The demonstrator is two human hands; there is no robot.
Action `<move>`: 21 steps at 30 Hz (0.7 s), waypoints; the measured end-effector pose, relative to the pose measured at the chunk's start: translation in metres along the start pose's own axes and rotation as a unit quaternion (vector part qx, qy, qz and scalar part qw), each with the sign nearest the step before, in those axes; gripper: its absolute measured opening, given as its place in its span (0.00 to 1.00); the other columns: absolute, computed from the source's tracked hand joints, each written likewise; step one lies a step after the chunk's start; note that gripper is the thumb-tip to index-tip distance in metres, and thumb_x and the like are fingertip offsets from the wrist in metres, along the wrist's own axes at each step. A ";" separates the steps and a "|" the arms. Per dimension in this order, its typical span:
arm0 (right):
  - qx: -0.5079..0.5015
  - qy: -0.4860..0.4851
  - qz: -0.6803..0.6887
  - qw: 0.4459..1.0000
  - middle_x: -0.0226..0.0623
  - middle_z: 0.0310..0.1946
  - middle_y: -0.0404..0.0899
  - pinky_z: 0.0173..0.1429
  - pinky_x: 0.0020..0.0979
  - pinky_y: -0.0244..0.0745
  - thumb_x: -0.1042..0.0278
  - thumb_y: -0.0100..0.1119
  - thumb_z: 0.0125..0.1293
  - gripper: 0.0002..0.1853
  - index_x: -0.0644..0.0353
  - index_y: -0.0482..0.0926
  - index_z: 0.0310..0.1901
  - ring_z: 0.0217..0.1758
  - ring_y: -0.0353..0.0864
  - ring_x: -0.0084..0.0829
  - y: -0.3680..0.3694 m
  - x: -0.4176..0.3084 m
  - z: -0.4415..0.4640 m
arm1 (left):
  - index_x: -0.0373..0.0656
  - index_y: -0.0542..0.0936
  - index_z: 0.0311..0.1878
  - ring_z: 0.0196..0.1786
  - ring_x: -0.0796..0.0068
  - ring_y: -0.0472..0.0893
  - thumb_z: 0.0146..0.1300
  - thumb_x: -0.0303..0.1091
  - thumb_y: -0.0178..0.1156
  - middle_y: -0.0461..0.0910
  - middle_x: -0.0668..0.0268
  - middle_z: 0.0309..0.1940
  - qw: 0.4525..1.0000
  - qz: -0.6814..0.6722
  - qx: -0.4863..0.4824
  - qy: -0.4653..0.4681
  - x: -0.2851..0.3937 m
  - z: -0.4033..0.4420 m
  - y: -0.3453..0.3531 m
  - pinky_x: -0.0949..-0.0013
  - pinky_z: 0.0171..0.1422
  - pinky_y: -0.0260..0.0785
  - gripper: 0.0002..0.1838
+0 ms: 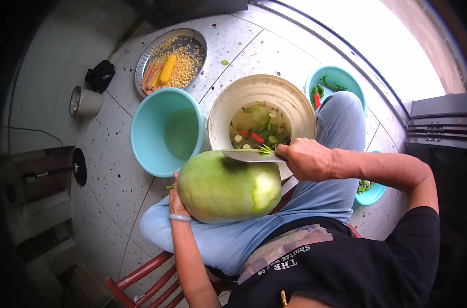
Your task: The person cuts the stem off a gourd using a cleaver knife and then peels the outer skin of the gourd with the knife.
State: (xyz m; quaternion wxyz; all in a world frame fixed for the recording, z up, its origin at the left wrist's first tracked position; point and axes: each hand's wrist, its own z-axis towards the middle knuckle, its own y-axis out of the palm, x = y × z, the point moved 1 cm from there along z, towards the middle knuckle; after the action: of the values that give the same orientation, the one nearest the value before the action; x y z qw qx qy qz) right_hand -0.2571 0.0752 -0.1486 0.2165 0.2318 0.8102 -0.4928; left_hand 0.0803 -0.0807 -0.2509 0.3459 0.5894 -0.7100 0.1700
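In the head view, a large green gourd (213, 192) is seen lying on its side upon the lap of the jeans (208, 233), just beside the white bucket (228, 100), in whose water cut green and red pieces are floating. The handle of a cleaver (251, 156) is enclosed in the fist of the right hand (306, 160), and the blade is held over the upper side of the gourd; whether the rind is touched by the edge cannot be told. The stem end of the gourd is held by the left hand (178, 199), with the fingers partly hidden, so how firmly it is pressed cannot be told. Near the other end a pale patch (267, 191) is shown, where the skin is already removed; the step in hand is therefore judged to be paring. For this, the blade should be kept low and nearly flat, so that only a thin layer is taken and the flesh is not wasted. Because the surface is round and could roll on the cloth, the gourd should be well steadied, and the left fingers should be kept behind the stroke, well apart from the edge.
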 end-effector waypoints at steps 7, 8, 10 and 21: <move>-0.050 -0.033 0.005 0.998 0.60 0.28 0.81 0.39 0.47 0.80 0.74 0.58 0.53 0.08 0.72 0.81 0.27 0.35 0.84 0.55 0.013 0.015 0.049 | 0.32 0.75 0.59 0.51 0.69 0.82 0.73 0.60 0.47 0.81 0.57 0.51 1.000 0.025 -0.006 0.016 -0.005 0.003 -0.004 0.67 0.52 0.78 0.35; -0.046 -0.068 0.015 0.997 0.60 0.28 0.81 0.39 0.47 0.80 0.73 0.58 0.54 0.09 0.72 0.82 0.26 0.36 0.84 0.55 0.025 0.025 0.062 | 0.32 0.75 0.59 0.51 0.69 0.82 0.73 0.61 0.47 0.81 0.57 0.51 0.999 0.033 -0.003 0.011 -0.006 0.001 -0.005 0.67 0.52 0.78 0.35; -0.018 -0.075 0.047 0.996 0.61 0.28 0.80 0.39 0.47 0.80 0.74 0.55 0.55 0.11 0.70 0.82 0.37 0.36 0.83 0.57 0.041 0.042 0.072 | 0.32 0.75 0.59 0.50 0.69 0.82 0.72 0.62 0.47 0.81 0.57 0.51 0.999 0.047 -0.001 0.018 0.000 0.006 -0.007 0.67 0.52 0.78 0.36; 0.090 -0.024 0.104 0.990 0.55 0.20 0.76 0.32 0.55 0.75 0.76 0.54 0.59 0.15 0.61 0.69 0.48 0.26 0.80 0.59 0.026 0.007 -0.036 | 0.33 0.75 0.58 0.48 0.68 0.83 0.72 0.63 0.45 0.81 0.56 0.50 0.999 0.039 0.002 0.012 -0.008 0.003 -0.008 0.68 0.50 0.79 0.37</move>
State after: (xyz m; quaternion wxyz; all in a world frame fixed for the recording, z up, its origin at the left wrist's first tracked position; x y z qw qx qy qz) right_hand -0.2521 0.1191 -0.1553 0.2641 0.3213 0.7290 -0.5437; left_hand 0.0876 -0.0790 -0.2599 0.3458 0.5598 -0.7281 0.1920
